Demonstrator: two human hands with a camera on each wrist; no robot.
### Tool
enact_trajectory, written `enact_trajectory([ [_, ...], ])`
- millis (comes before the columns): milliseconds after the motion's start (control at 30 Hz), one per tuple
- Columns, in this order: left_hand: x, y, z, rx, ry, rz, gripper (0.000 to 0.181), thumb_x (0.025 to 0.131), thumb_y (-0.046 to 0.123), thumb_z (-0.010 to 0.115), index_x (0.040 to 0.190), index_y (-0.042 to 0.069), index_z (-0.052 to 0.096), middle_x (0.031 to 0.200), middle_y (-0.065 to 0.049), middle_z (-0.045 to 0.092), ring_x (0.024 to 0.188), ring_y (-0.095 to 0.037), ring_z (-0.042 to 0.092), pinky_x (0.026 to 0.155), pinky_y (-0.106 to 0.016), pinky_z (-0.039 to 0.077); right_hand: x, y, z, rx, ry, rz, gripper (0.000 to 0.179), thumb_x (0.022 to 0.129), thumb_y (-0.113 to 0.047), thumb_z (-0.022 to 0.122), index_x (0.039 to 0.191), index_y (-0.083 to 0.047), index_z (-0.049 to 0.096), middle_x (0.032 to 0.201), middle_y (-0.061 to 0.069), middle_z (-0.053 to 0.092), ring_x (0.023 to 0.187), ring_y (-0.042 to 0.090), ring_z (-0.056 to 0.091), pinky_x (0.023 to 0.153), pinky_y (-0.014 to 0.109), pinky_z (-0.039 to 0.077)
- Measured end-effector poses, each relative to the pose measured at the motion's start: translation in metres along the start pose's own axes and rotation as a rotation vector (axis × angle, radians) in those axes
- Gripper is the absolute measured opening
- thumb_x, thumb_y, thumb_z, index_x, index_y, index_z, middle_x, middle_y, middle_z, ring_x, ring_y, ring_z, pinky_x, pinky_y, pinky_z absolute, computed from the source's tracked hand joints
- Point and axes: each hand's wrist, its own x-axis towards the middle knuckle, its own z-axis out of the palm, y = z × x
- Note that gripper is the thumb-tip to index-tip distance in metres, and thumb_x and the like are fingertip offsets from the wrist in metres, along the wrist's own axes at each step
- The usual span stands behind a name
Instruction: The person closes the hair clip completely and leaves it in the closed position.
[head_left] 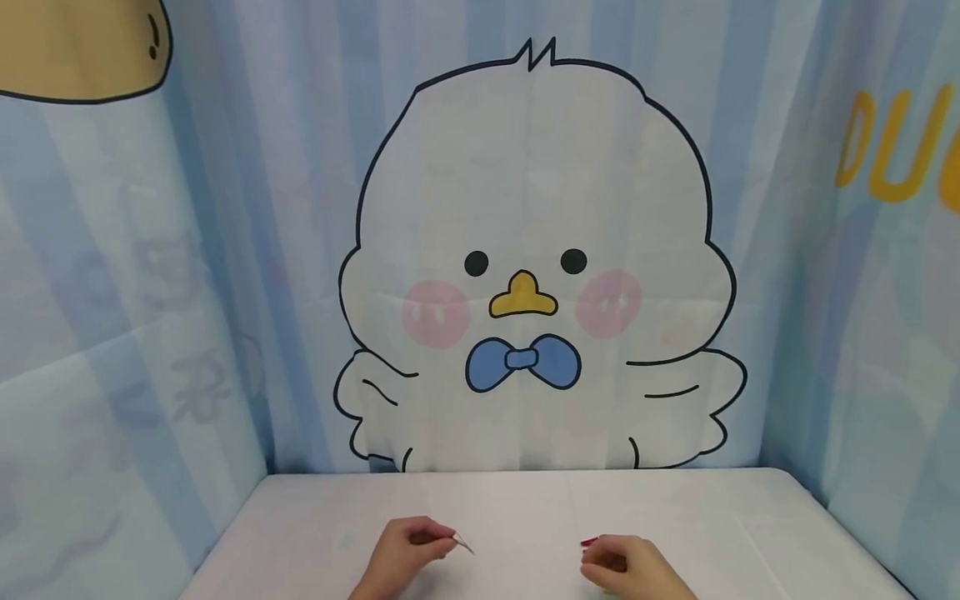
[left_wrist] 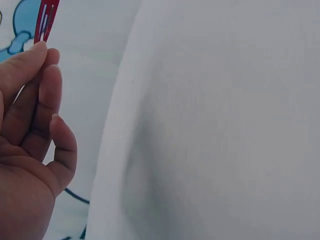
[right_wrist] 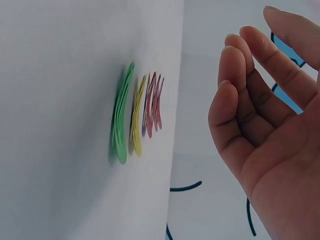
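Observation:
My left hand (head_left: pixel 405 548) pinches a red snap hair clip (left_wrist: pixel 46 20) between thumb and forefinger, raised above the white table. The clip's slotted metal shows in the left wrist view. My right hand (right_wrist: pixel 277 110) hovers over the table with fingers loosely bent and the thumb apart from them, holding nothing. Below it, in the right wrist view, a green hair clip (right_wrist: pixel 121 120), a yellow hair clip (right_wrist: pixel 138 117) and red hair clips (right_wrist: pixel 152 105) lie side by side. From the head, the right hand hides most of this row; a red end shows past its fingers.
The white tabletop (head_left: pixel 525 508) runs back to a curtain (head_left: pixel 300 250) printed with a large duck. More printed curtain hangs at the left and right sides of the table.

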Motion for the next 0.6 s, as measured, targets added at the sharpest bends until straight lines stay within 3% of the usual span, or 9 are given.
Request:
enact_trajectory([
  [167, -0.005, 0.011, 0.015, -0.057, 0.014, 0.046, 0.017, 0.087, 0.012, 0.08, 0.099, 0.002, 0.077, 0.092, -0.004, 0.073, 0.083, -0.018, 0.068, 0.075, -0.035, 0.056, 0.004, -0.009, 0.008, 0.042, -0.017, -0.045, 0.013, 0.095, -0.02, 0.07, 0.094, -0.006, 0.072, 0.087, -0.001, 0.067, 0.077, 0.018, 0.059, 0.069, 0.03, 0.051],
  [333, -0.012, 0.02, 0.03, -0.058, 0.077, 0.088, 0.019, 0.085, 0.012, 0.082, 0.099, 0.001, 0.077, 0.09, -0.004, 0.074, 0.082, -0.017, 0.067, 0.072, -0.03, 0.055, 0.006, -0.019, 0.018, 0.13, -0.029, -0.083, 0.015, 0.096, -0.018, 0.069, 0.097, -0.002, 0.072, 0.088, 0.0, 0.068, 0.077, 0.019, 0.06, 0.068, 0.029, 0.051],
  [600, -0.019, 0.029, 0.05, -0.035, 0.181, 0.16, 0.015, 0.082, 0.012, 0.084, 0.095, 0.005, 0.079, 0.085, 0.0, 0.074, 0.079, -0.018, 0.065, 0.069, -0.025, 0.051, 0.011, -0.035, 0.036, 0.319, -0.058, -0.074, 0.03, 0.1, -0.021, 0.065, 0.108, 0.008, 0.069, 0.089, 0.005, 0.071, 0.079, 0.022, 0.064, 0.074, 0.036, 0.053],
])
